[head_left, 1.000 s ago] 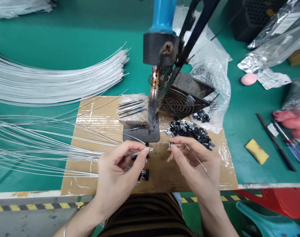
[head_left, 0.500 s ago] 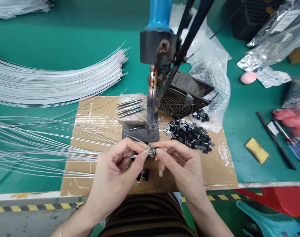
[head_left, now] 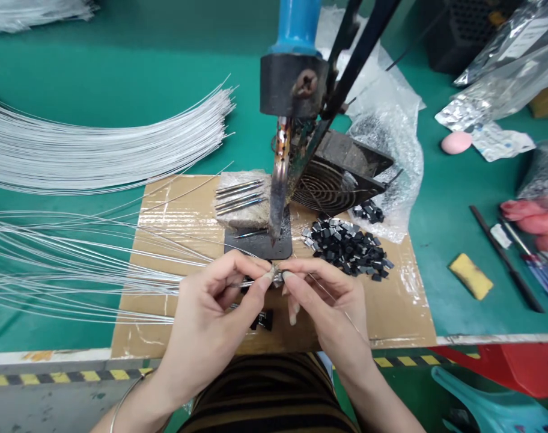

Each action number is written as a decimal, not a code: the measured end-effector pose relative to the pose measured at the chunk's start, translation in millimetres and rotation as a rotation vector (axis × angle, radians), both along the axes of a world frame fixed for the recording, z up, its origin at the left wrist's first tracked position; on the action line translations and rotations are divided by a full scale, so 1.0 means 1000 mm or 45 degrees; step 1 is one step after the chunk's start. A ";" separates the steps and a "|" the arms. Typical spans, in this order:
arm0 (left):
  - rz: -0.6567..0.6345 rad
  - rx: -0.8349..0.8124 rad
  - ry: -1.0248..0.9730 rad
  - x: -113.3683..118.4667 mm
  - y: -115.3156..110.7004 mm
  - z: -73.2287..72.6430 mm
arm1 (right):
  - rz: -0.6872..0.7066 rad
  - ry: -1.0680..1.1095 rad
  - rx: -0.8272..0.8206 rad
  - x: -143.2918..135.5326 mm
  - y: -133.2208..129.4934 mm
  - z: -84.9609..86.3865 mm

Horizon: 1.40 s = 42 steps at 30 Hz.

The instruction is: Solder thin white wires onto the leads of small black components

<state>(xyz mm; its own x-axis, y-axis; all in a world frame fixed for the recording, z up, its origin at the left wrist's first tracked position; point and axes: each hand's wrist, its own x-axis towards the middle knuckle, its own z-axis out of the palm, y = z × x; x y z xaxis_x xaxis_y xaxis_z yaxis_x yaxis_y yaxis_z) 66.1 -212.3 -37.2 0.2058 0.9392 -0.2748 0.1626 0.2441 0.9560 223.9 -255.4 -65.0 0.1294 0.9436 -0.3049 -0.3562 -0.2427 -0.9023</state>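
Observation:
Just below the soldering iron's tip, my left hand and my right hand meet thumb to finger. Both pinch a small dark connector, mostly covered by the fingertips. Thin white wires come from the left and pass into or under my left hand. A fine strand crosses the fingers of my right hand. Black finished-looking pieces lie partly hidden beneath my left hand. Above, the soldering iron with its blue handle points down at a black pad.
A heap of small black connectors lies right of the pad, before a black fan. Metal tips rest on a wrapped block. A wire bundle spreads at left. A yellow sponge sits right of the cardboard.
The whole view has shifted slightly. Both hands keep their pinch on the connector, with only tiny finger movement.

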 end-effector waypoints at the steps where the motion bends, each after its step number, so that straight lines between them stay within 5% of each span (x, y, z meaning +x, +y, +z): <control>1: 0.004 0.008 -0.004 0.001 0.000 0.000 | -0.020 -0.066 0.023 0.000 -0.001 0.000; 10: 0.065 0.069 0.082 0.005 0.009 -0.002 | -0.013 -0.594 0.206 0.003 -0.007 0.003; 24: 0.057 0.137 0.204 0.006 0.024 -0.001 | 0.106 -0.918 0.328 0.015 0.007 0.011; 30: 0.084 0.130 0.208 0.007 0.026 0.000 | 0.301 -0.976 0.160 0.021 0.009 0.021; 42: 0.075 0.131 0.199 0.006 0.027 -0.001 | 0.011 -0.786 0.258 0.013 0.014 0.016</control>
